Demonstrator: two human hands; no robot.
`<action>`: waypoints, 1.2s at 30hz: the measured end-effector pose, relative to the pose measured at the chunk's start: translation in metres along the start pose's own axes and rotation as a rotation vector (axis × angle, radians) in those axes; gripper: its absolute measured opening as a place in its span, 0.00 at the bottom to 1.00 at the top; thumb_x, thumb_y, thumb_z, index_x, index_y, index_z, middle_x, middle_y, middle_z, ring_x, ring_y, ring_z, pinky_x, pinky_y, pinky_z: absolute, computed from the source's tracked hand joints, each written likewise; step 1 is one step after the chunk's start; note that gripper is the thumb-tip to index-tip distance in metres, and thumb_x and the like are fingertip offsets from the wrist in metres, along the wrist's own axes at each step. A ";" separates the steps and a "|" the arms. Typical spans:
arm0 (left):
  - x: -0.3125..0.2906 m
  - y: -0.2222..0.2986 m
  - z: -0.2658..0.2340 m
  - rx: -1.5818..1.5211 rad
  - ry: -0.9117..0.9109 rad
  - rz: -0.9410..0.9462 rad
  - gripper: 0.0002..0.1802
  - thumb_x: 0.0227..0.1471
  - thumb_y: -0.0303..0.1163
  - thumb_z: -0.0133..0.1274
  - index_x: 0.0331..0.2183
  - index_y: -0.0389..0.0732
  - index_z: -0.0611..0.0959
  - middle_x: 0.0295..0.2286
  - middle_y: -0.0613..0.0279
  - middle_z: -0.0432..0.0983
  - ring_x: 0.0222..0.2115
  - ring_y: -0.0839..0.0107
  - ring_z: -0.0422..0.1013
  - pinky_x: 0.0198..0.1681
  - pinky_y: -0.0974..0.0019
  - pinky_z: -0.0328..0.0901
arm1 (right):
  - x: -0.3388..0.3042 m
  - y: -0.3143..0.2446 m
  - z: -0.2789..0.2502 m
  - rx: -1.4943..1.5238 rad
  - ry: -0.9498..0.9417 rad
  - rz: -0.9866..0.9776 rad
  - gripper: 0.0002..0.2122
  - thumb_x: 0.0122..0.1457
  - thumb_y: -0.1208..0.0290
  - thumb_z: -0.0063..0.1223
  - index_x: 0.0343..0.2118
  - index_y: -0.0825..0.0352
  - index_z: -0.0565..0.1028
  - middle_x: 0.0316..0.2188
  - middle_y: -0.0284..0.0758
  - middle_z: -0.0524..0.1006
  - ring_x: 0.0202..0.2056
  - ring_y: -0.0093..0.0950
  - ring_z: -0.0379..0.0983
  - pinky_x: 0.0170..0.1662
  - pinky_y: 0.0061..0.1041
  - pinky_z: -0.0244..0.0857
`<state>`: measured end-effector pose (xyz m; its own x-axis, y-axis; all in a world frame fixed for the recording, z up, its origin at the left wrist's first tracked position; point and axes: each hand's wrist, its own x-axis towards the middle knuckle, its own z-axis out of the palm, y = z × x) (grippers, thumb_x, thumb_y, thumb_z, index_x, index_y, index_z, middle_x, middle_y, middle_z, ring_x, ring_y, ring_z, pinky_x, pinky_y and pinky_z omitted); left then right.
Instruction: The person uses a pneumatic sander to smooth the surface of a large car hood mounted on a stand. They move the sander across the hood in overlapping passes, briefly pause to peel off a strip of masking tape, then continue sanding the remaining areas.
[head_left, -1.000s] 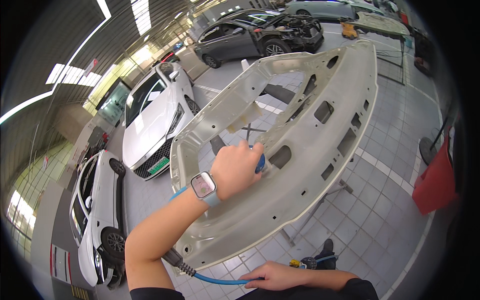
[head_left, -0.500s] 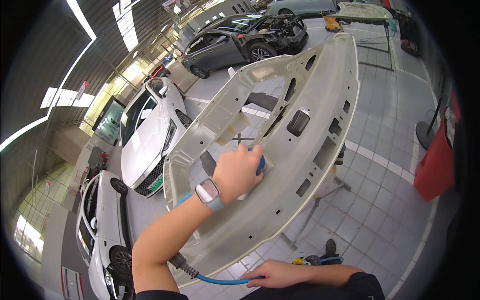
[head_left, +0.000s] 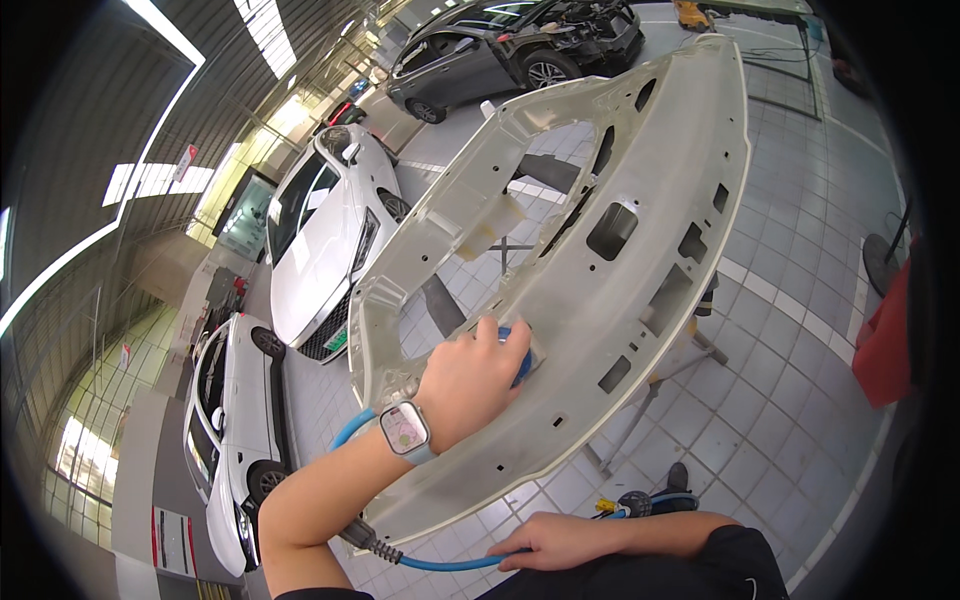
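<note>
at the left, a dark sleeve (head_left: 358, 533) sits by the panel's near left corner, and the blue hose (head_left: 440, 566) goes from it to your right side. give this hose some slack; a tight one could, i think, pull the tool askew.

your left hand (head_left: 470, 380) is clamped on the round blue tool (head_left: 523, 366), which lies on the pale grey panel (head_left: 575, 310), between its large inner opening and its outer right edge. it is better to hold the tool flat, with light and even pressure, because a tilted rim could probably mark the panel.

your right hand (head_left: 550, 541) is closed around the hose, off the panel's near edge; it should carry the hose's weight.

further right, please mind the rectangular slots (head_left: 614, 375) near the outer edge: the tool may catch there.
</note>
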<state>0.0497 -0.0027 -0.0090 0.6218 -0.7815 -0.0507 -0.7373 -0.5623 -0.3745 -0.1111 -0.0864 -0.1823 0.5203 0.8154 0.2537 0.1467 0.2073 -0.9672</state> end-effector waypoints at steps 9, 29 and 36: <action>-0.056 -0.003 0.006 0.014 -0.016 -0.090 0.32 0.47 0.38 0.70 0.51 0.43 0.74 0.40 0.50 0.74 0.31 0.56 0.81 0.29 0.58 0.76 | 0.009 0.006 0.008 0.023 -0.128 -0.003 0.18 0.66 0.62 0.60 0.52 0.71 0.82 0.38 0.51 0.85 0.39 0.48 0.83 0.45 0.39 0.74; -0.206 -0.069 0.018 -0.016 -0.013 -0.049 0.31 0.45 0.40 0.71 0.49 0.45 0.76 0.38 0.54 0.75 0.29 0.56 0.80 0.26 0.57 0.74 | 0.109 0.028 0.128 0.051 -0.039 -0.076 0.15 0.67 0.66 0.58 0.51 0.70 0.81 0.34 0.50 0.83 0.34 0.45 0.80 0.43 0.36 0.72; -0.179 -0.086 0.026 -0.072 0.106 0.143 0.30 0.46 0.41 0.71 0.49 0.44 0.77 0.33 0.53 0.75 0.25 0.52 0.78 0.27 0.55 0.73 | 0.142 0.039 0.179 0.029 0.142 -0.095 0.18 0.68 0.64 0.58 0.55 0.71 0.79 0.36 0.51 0.84 0.36 0.45 0.82 0.44 0.36 0.73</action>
<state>0.0085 0.1923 0.0082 0.4808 -0.8768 0.0010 -0.8356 -0.4585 -0.3026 -0.1822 0.1345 -0.1859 0.6189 0.7076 0.3409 0.1775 0.2968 -0.9383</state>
